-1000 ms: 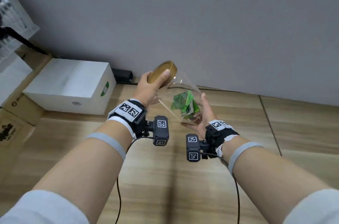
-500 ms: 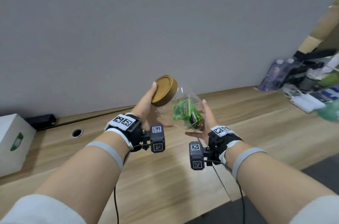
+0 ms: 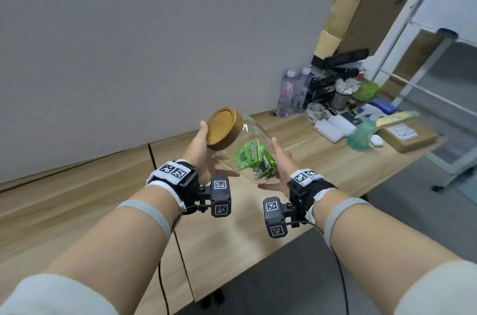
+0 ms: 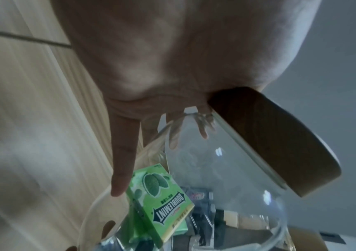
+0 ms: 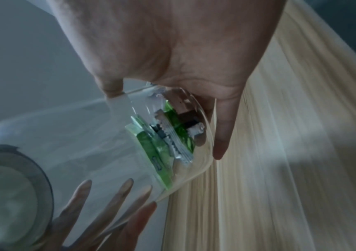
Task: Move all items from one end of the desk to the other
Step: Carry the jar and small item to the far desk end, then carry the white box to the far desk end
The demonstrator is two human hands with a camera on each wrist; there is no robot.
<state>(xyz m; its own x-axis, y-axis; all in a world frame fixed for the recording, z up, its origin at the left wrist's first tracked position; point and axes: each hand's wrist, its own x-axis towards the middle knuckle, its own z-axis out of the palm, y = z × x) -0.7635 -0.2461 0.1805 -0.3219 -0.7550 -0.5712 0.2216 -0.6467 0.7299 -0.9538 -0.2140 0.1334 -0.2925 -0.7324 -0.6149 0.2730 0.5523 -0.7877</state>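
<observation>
The clear glass jar with a round golden-brown lid (image 3: pixel 238 143) is in the air between my two hands, tilted so its lid (image 3: pixel 224 128) points up and to my left, above the light wooden tabletop (image 3: pixel 77 201). Inside it lie green Doublemint gum packets (image 3: pixel 249 156), slid down toward the base; behind the front packet is a crumpled jumble of green and silver wrappers I cannot count.

My left hand (image 3: pixel 200 150) supports the lid end, thumb up along the lid's edge, its fingers spread nearly straight under the glass. My right hand (image 3: pixel 280 166) cradles the base end, palm against the glass, thumb on top and fingers extended below. Both wrist views are blurred, and the glass distorts what is behind it.

At the far right end of the tabletop sits a cluster: two clear plastic water bottles (image 3: pixel 293 94), white power banks (image 3: pixel 333 127), a flat brown cardboard parcel (image 3: pixel 410 136), and a blurred green mass I cannot identify.
</observation>
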